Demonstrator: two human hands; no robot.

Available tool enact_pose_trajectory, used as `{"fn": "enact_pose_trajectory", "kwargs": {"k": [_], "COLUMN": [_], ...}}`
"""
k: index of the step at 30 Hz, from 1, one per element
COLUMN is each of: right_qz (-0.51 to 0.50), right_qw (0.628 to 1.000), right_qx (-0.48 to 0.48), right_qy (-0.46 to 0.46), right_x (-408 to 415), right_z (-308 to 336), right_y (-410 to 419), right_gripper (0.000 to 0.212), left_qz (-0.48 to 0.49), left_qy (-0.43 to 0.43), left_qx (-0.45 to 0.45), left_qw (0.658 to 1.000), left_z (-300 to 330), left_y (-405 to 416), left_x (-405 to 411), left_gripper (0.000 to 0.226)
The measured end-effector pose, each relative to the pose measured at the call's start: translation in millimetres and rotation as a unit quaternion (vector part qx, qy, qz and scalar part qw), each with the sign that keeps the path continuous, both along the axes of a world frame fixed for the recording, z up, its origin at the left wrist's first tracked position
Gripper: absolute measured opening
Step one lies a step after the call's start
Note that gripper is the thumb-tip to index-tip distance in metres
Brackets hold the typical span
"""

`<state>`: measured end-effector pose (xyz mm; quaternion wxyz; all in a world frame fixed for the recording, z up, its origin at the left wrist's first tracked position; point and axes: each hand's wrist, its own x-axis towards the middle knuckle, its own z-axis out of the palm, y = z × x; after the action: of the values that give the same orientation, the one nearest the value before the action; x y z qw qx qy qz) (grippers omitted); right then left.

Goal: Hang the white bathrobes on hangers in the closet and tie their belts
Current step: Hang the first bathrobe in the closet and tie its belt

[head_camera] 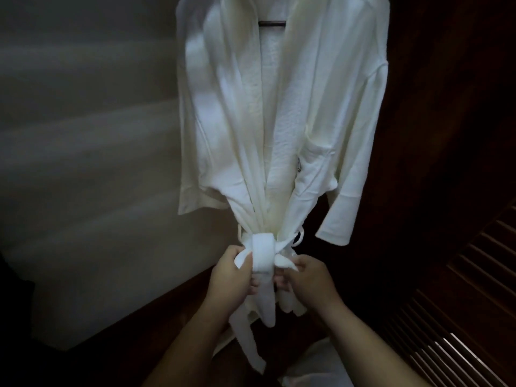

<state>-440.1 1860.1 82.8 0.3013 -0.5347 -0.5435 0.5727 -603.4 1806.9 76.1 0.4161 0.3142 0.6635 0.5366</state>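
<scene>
A white bathrobe (251,113) hangs in front of me on a dark wooden hanger (272,23), whose bar shows at the collar. Its white belt (262,255) is wrapped round the gathered waist, with one end hanging straight down the front. My left hand (231,277) pinches the belt strand on the left of the wrap. My right hand (304,280) grips the belt strand on the right. Both hands sit just below the waist, close together.
A pale wall (83,163) stands to the left. Dark wood closet panelling (446,135) is on the right, with a slatted louvre door (460,317) at lower right. More white fabric (315,367) lies at the bottom edge near my right forearm.
</scene>
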Motion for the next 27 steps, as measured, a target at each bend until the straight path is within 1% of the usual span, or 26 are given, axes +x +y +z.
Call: {"fn": "enact_pose_trajectory", "kwargs": {"k": [1,3,4,6,8,10,12,14,16,17,18,19,20,21,22,24,27], "right_qz": [-0.010,-0.026,-0.041,-0.056,-0.045,-0.042,-0.095,-0.159,-0.205,-0.200,-0.206,-0.221,-0.248,-0.259,-0.244,-0.196,-0.147], "right_qw": [1.000,0.994,0.989,0.984,0.979,0.967,0.955,0.943,0.921,0.904,0.892,0.893,0.899,0.895,0.891,0.906,0.922], "right_qx": [0.006,0.026,0.041,0.057,0.068,0.093,0.103,0.096,0.082,0.074,0.078,0.068,0.068,0.071,0.082,0.068,0.044], "right_qy": [-0.023,-0.104,-0.134,-0.159,-0.186,-0.234,-0.260,-0.276,-0.322,-0.370,-0.394,-0.387,-0.356,-0.356,-0.373,-0.370,-0.356], "right_x": [9,31,44,69,90,108,131,157,183,192,201,204,202,198,194,183,170], "right_z": [5,15,18,21,22,23,25,24,15,12,6,3,1,-1,-4,-12,-32], "right_y": [8,25,32,46,58,69,83,94,99,99,102,101,99,97,92,80,67], "right_gripper": [0.020,0.027,0.030,0.037,0.039,0.034,0.029,0.027,0.025,0.028,0.030,0.029,0.026,0.021,0.017,0.017,0.019], "left_qz": [-0.018,-0.056,-0.070,-0.101,-0.134,-0.139,-0.121,-0.109,-0.099,-0.090,-0.085,-0.086,-0.093,-0.100,-0.106,-0.110,-0.103], "left_qy": [0.079,0.225,0.277,0.368,0.426,0.444,0.460,0.458,0.452,0.455,0.456,0.458,0.461,0.459,0.449,0.426,0.409], "left_qx": [-0.006,-0.016,-0.018,-0.026,-0.035,-0.036,-0.027,-0.035,-0.056,-0.059,-0.059,-0.055,-0.048,-0.038,-0.024,-0.005,-0.017], "left_qw": [0.997,0.973,0.958,0.924,0.894,0.884,0.879,0.881,0.885,0.884,0.884,0.883,0.881,0.882,0.887,0.898,0.907], "left_z": [0,-1,1,9,18,24,25,26,26,26,26,26,25,24,22,15,-3], "left_y": [1,4,8,17,29,43,54,56,55,54,56,58,60,62,64,64,61], "left_x": [-11,-36,-47,-64,-76,-94,-118,-146,-168,-174,-176,-173,-168,-161,-155,-154,-165], "left_gripper": [0.013,0.016,0.019,0.026,0.029,0.032,0.036,0.032,0.032,0.030,0.030,0.030,0.031,0.032,0.034,0.037,0.031]}}
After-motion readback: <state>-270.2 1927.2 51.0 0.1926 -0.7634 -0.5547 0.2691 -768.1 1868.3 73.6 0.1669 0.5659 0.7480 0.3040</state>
